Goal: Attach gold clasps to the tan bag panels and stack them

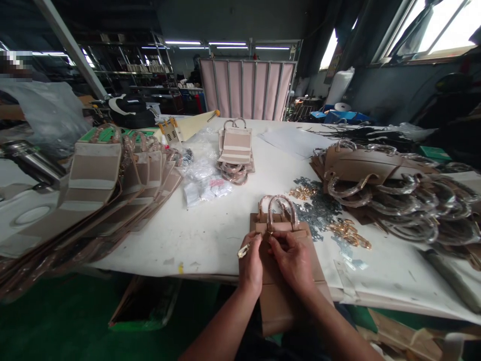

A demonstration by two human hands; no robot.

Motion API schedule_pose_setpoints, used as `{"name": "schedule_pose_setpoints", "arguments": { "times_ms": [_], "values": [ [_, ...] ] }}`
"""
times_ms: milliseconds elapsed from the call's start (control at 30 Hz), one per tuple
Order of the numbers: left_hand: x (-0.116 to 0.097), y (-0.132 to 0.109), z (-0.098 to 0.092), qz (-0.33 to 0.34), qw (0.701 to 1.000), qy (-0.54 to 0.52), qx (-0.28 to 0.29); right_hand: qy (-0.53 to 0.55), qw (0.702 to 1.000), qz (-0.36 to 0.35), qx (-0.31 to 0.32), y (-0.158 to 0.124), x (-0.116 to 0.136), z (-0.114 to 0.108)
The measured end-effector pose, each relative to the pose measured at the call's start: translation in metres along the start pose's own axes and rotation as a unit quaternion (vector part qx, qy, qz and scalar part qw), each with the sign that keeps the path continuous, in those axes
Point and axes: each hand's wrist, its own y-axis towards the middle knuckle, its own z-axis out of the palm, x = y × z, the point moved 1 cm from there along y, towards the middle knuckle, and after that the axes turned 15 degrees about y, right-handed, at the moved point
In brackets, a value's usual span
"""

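A brown handbag panel point(287, 288) with plastic-wrapped handles point(282, 206) lies in front of me, hanging over the table's near edge. My left hand point(251, 264) is closed at its left side, and a gold metal clasp point(243, 250) sticks out from the fingers. Thumb and forefinger of my right hand point(296, 261) pinch a small gold fitting point(270, 234) at the base of the near handle. The fingertips of both hands almost meet there. Just right of the bag lie gold clasps point(350, 233), small gold pieces point(302, 192) and flat grey metal plates point(317, 213).
Brown bag panels with wrapped handles point(379, 175) are heaped at the right. More bag pieces point(93, 173) are stacked at the left, beside a metal flask point(32, 160). Farther back on the table point(150, 250) are another bag piece point(236, 145) and clear plastic bags point(208, 188).
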Motion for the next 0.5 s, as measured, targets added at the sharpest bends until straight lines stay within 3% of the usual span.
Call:
{"name": "schedule_pose_setpoints", "arguments": {
  "times_ms": [133,500],
  "values": [
    [0.0032,0.0012,-0.0019,0.008,1.000,0.015,0.012,-0.009,1.000,-0.010,-0.024,-0.0034,-0.0049,0.0020],
    [-0.0051,-0.0016,-0.0070,0.045,0.996,0.062,0.043,-0.118,0.991,-0.064,-0.007,-0.0015,-0.0078,0.0052]
  ]
}}
